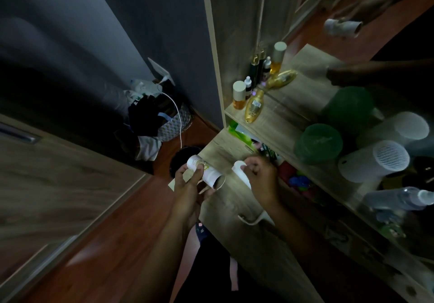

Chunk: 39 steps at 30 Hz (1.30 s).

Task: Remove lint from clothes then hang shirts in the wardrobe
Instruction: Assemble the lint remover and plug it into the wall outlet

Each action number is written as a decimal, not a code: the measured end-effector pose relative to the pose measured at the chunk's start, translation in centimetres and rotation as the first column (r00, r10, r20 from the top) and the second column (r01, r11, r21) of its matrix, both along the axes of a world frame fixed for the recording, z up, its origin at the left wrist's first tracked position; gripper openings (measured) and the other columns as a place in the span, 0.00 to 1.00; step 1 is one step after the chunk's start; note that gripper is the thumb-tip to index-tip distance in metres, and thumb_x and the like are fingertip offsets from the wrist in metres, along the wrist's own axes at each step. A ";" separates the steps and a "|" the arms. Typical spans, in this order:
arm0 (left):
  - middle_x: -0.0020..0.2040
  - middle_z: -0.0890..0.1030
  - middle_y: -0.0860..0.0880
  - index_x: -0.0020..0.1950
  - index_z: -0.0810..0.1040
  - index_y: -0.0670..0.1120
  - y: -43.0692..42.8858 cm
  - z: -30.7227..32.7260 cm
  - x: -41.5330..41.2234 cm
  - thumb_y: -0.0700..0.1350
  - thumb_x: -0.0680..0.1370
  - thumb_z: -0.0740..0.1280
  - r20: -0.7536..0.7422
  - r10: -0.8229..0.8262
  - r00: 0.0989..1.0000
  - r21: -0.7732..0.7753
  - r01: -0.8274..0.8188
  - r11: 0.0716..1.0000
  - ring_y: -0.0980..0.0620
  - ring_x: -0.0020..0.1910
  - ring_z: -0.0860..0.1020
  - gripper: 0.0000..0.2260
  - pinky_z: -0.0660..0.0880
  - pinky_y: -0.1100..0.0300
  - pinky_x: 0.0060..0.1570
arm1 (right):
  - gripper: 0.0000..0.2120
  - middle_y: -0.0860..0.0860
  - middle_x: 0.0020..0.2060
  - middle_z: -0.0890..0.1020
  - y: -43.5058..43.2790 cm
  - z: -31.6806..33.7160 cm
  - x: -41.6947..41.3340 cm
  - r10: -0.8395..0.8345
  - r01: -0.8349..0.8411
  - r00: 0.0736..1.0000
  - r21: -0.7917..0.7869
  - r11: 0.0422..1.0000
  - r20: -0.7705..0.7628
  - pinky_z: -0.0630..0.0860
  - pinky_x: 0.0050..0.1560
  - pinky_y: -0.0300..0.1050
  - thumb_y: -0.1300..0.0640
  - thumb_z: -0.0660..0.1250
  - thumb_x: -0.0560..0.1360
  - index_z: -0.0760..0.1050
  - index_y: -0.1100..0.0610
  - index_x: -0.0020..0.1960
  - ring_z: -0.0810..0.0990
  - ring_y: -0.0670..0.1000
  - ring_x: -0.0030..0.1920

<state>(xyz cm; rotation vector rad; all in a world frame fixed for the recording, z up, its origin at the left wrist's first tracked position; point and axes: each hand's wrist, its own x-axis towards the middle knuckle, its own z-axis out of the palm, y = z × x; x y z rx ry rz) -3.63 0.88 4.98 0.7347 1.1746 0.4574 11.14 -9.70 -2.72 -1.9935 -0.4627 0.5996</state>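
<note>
**Two hands hold a white roll and a white stick in a dim room**

The room is dark, so much of it is hard to see. A dark wall (141, 20) fills the top left. A big wooden panel (58, 173) runs along the left, and its edges are cut off. The floor (105, 244) is red-brown.

A wooden surface (258, 244) runs from the middle down to the bottom right. A mirror (246, 20) stands at its back. Top right in the mirror there is a blurry copy of a hand and the roll.

On the floor by the wall sits a basket (173, 126) stuffed with dark and white clothes. A white cord hangs across it.

On the right of the surface are a green tub (318, 142), a white round box (373, 161) with little slits, and a clear spray bottle (397, 200). They are blurry. Things on the shelf under them are too dark to name.

The left hand (187, 185) grips a white roll (206, 171) above the front edge of the surface. Its thumb presses on the top, and the open end points to the right hand (260, 180). That hand is curled round a white stick (242, 173), just beside the roll and not touching it. Most of the stick is hidden by the fingers. A white hook shows by the wrist, and it is not clear if it is part of the stick.

A gold bottle (253, 106) lies by the mirror, beside a white-capped orange bottle (239, 95).
</note>
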 end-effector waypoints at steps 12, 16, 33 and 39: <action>0.62 0.79 0.41 0.70 0.68 0.51 -2.2 2.1 -1.0 0.50 0.77 0.71 -0.034 -0.069 0.997 0.078 0.071 0.994 0.41 0.59 0.81 0.23 0.81 0.38 0.50 | 0.09 0.49 0.40 0.86 -4.1 7.3 -4.2 0.172 -0.011 0.904 0.381 0.924 -0.391 0.78 0.39 0.37 0.63 0.77 0.68 0.83 0.50 0.40 0.83 0.45 0.41; 0.62 0.78 0.42 0.68 0.69 0.50 -3.5 3.1 -1.5 0.49 0.77 0.71 -0.003 -0.062 0.998 0.089 0.062 0.994 0.40 0.58 0.82 0.21 0.81 0.38 0.48 | 0.09 0.49 0.38 0.85 -4.5 7.7 -4.8 0.210 -0.042 0.909 0.422 0.906 -0.360 0.78 0.44 0.46 0.62 0.78 0.67 0.83 0.48 0.39 0.81 0.49 0.42; 0.60 0.80 0.42 0.67 0.70 0.52 -5.5 5.2 -4.6 0.52 0.73 0.73 0.045 -0.049 0.998 0.161 0.041 0.986 0.38 0.56 0.82 0.25 0.81 0.42 0.44 | 0.07 0.51 0.32 0.81 -5.5 8.8 -7.5 0.236 -0.173 0.966 0.421 0.890 -0.102 0.76 0.36 0.50 0.52 0.77 0.66 0.82 0.53 0.39 0.77 0.60 0.36; 0.60 0.80 0.44 0.69 0.69 0.51 -5.9 5.4 -5.1 0.47 0.77 0.71 0.078 -0.050 0.996 0.180 0.035 0.983 0.40 0.55 0.83 0.22 0.81 0.42 0.45 | 0.08 0.45 0.27 0.75 -5.7 8.6 -8.1 0.198 -0.173 0.980 0.417 0.892 -0.016 0.71 0.32 0.39 0.54 0.78 0.67 0.78 0.51 0.37 0.73 0.48 0.29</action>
